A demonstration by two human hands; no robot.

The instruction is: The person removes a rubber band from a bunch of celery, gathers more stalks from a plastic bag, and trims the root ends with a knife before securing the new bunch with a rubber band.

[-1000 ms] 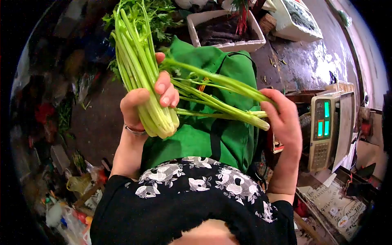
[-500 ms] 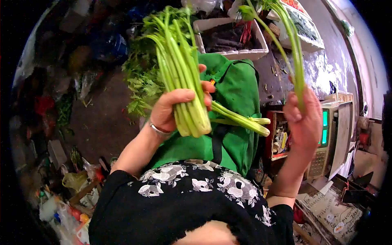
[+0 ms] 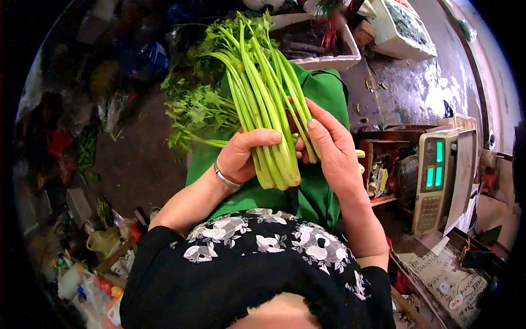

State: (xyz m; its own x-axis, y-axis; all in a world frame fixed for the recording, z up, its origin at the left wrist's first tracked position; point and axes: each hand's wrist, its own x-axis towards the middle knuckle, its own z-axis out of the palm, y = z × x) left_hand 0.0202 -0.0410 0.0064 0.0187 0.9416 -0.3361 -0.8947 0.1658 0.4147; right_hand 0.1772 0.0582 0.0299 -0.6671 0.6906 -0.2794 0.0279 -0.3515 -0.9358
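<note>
A bunch of celery (image 3: pixel 263 115) stands tilted over my lap, its pale cut ends toward me and its leaves away. My left hand (image 3: pixel 246 152) is wrapped round the lower stalks, thumb across the front. At the bunch's right side, my right hand (image 3: pixel 329 140) pinches a few thinner celery stalks (image 3: pixel 298 101) against the rest. More celery leaves (image 3: pixel 203 109) lie across the green apron (image 3: pixel 323 104) on my lap, and their cut ends (image 3: pixel 360 159) show just past my right hand.
White foam boxes stand ahead, one with dark produce (image 3: pixel 309 46), another (image 3: pixel 405 33) further right. To my right is a scale (image 3: pixel 430 186) with lit green digits, beside a marked cardboard sheet (image 3: pixel 444 285). Plastic bags and litter (image 3: pixel 90 285) lie at lower left.
My right hand has come in from the right, bringing its loose celery stalks against the bunch. My left hand and the bunch have shifted slightly right.
</note>
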